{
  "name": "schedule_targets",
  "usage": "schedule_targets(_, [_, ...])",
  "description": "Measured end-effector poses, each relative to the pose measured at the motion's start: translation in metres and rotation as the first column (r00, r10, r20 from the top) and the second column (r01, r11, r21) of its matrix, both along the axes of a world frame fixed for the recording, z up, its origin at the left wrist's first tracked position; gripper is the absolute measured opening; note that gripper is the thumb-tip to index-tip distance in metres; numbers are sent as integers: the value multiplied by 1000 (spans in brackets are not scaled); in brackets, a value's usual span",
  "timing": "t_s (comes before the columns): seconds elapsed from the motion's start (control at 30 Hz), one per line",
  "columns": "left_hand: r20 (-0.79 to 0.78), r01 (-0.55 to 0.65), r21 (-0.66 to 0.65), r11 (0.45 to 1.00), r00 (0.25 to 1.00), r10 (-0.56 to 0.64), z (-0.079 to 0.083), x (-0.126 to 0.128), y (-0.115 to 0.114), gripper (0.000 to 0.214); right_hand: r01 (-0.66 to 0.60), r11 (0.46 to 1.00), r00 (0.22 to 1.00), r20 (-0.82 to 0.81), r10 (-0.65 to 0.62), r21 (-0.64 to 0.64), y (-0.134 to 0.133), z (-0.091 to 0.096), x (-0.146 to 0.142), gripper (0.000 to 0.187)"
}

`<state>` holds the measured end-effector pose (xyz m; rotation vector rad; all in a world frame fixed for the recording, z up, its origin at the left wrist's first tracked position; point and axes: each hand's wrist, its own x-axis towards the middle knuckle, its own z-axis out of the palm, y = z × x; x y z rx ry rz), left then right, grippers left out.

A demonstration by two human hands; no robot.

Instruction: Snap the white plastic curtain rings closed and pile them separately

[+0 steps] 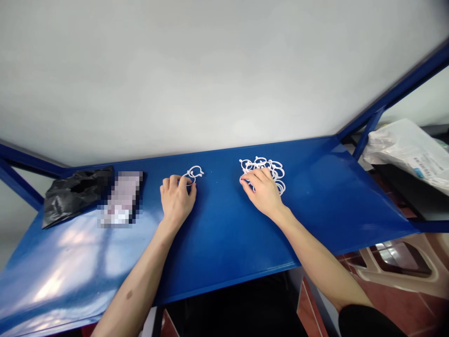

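Observation:
On the blue table, my left hand (177, 197) is closed, its curled fingers and thumb at a white plastic ring (189, 174). A second white ring (195, 167) with a small knob overlaps it just beyond the fingertips. To the right, my right hand (263, 189) lies over a pile of similar white rings (278, 174), partly covering them. Its thumb and index finger are pinched together at the pile's left side, where the edge of a ring shows at the tips.
A crumpled black plastic bag (75, 194) and a blurred-out rectangular item (122, 196) lie on the left of the blue table (224, 234). A pale wall (217, 79) rises behind. At right are a blue frame bar (393, 91), a white plastic bag (410, 150) and a beige stool (417, 276).

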<state>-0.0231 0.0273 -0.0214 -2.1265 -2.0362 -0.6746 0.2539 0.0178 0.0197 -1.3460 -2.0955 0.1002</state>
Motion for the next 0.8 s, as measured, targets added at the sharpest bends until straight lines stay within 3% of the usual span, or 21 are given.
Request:
schedule_targets(0.2, [-21, 61, -6, 998, 998, -61, 4, 5, -1, 45, -23, 1000, 1000, -9, 23, 10, -1, 0, -3, 21])
schedule_targets(0.37, [-39, 77, 8, 997, 996, -77, 1, 6, -1, 25, -35, 999, 999, -6, 35, 7, -2, -2, -5, 20])
schedule_targets(0.5, [-11, 101, 65, 993, 995, -100, 3, 8, -3, 21, -55, 998, 998, 2, 55, 3, -3, -3, -8, 20])
schedule_targets(0.67, [81, 137, 159, 978, 985, -151, 14, 15, -10, 17, -91, 995, 996, 21, 90, 41, -6, -4, -13, 21])
schedule_targets(0.8, [245, 250, 150, 956, 928, -281, 23, 20, -18, 18, -130, 990, 991, 18, 129, 47, -10, -3, -18, 21])
